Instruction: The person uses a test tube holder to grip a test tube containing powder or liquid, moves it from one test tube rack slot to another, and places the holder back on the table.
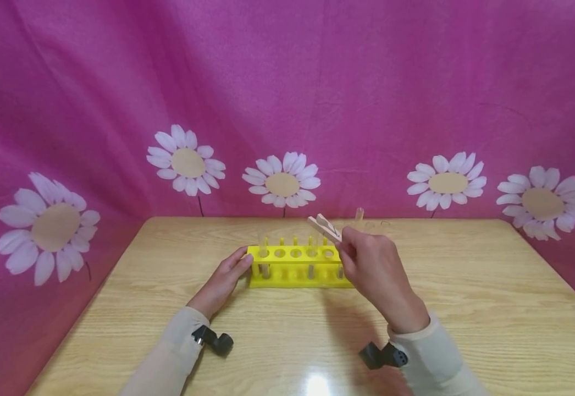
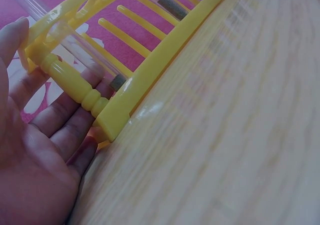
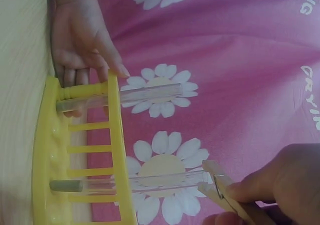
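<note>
A yellow test tube rack (image 1: 287, 284) stands upright on the table, with clear test tubes in some of its holes. My left hand (image 1: 222, 281) holds the rack's left end, the thumb at the top plate and the fingers behind the end post (image 2: 70, 80). Beside that post stands one test tube (image 3: 155, 93) with grey stuff at its bottom. My right hand (image 1: 379, 269) grips a wooden test tube clamp (image 1: 326, 227) above the rack's right part. In the right wrist view the clamp's parted jaws lie at the mouth of another test tube (image 3: 170, 182), also grey-bottomed.
Behind the rack, near the table's back edge, a small clear glass piece (image 1: 360, 214) stands up beside other faint clear items. A pink cloth with white daisies (image 1: 282, 181) hangs behind the wooden table (image 1: 169, 352).
</note>
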The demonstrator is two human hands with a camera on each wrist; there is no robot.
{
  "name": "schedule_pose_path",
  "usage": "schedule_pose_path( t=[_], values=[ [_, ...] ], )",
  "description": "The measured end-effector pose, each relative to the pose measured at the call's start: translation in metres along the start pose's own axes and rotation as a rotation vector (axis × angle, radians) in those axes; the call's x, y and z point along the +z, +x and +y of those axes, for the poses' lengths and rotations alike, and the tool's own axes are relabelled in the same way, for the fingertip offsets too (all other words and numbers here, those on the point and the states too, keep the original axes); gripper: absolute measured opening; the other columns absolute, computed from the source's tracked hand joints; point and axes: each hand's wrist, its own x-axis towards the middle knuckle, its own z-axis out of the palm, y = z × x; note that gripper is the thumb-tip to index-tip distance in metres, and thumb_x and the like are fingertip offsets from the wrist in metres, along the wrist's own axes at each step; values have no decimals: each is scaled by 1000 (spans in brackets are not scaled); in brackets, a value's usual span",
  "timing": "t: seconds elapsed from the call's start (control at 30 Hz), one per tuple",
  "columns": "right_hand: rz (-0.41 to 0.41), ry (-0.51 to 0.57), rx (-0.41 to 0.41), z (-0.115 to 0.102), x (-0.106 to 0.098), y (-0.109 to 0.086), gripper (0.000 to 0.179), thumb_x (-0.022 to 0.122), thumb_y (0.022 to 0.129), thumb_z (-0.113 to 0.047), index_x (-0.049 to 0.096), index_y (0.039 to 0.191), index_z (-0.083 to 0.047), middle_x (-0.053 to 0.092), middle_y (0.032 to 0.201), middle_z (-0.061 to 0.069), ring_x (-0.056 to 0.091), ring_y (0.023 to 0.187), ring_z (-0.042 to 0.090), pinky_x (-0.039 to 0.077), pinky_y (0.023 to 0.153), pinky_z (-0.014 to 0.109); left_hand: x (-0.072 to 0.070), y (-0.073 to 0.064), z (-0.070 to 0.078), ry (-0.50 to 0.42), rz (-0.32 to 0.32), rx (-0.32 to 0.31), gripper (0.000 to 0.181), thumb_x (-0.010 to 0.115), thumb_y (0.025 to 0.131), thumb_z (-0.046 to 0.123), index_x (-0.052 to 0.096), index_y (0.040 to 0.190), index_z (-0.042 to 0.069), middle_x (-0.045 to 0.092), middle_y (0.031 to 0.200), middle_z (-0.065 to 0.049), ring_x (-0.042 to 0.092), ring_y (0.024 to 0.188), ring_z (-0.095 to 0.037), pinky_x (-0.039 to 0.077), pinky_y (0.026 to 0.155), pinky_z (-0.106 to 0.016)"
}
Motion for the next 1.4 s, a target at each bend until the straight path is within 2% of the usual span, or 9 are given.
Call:
schedule_pose_path(
  t=[0.47,0.9,1.17,1.4],
  values=[
    [-5,10,-9,-2,2,-1,23,70,85,-2,56,70,-11,47,54,-3,40,47,11,34,41,23,0,0,0,32,14,-3,56,45,98,53,42,144,20,40,148,-5,30,140,-23,21,115,-52],
    [-3,15,-29,0,5,-1,24,70,85,-3,54,69,-11,45,54,-4,38,48,11,32,42,23,1,1,-1,25,24,-2,56,46,98,53,43,143,20,41,148,-5,30,140,-24,21,115,-51],
    [-52,13,-1,0,10,-1,18,71,85,-4,59,74,-11,48,57,-3,42,49,12,36,42,23,1,0,-1,11,15,2,56,46,99,50,42,144,18,40,149,-7,29,141,-24,19,116,-51],
    [-103,-13,14,3,14,-1,19,72,84,-4,58,72,-11,47,56,-3,42,50,14,36,44,24,1,0,0,17,15,2,59,46,98,51,39,146,18,38,150,-6,28,141,-23,18,116,-50]
  ],
)
